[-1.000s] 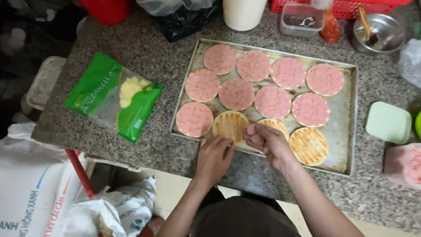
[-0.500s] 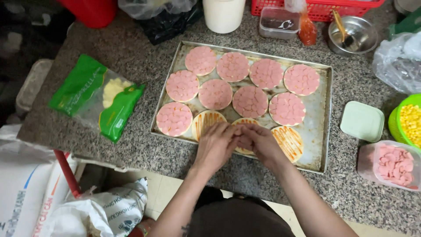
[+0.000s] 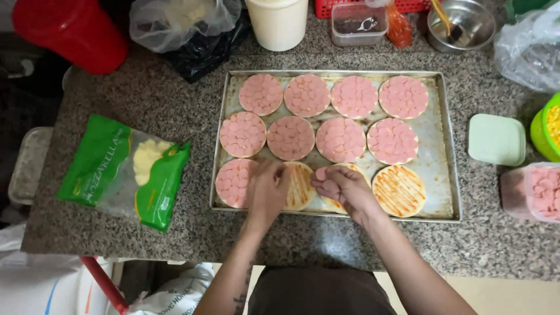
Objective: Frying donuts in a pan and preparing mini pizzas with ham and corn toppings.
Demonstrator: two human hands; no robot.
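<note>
A metal baking tray (image 3: 446, 146) on the granite counter holds several small round pizza bases. Most are covered with pink sausage slices (image 3: 341, 139). In the front row, sauced bases (image 3: 399, 190) show striped orange sauce. My left hand (image 3: 267, 188) rests fingers-down on the second front base (image 3: 302, 185), at its left edge. My right hand (image 3: 337, 185) hovers over the third front base, with several pink sausage slices held in its curled fingers.
A green bag of shredded cheese (image 3: 122, 170) lies left of the tray. At right are a pale green lid (image 3: 496, 139), a tub of sausage slices (image 3: 539, 189) and a green bowl of corn (image 3: 548, 125). A white cup (image 3: 277, 22), a red container (image 3: 70, 32) and a metal bowl (image 3: 462, 24) stand behind.
My hands came together over the front row, then parted. The left hand now sits on the second base and the right over the third.
</note>
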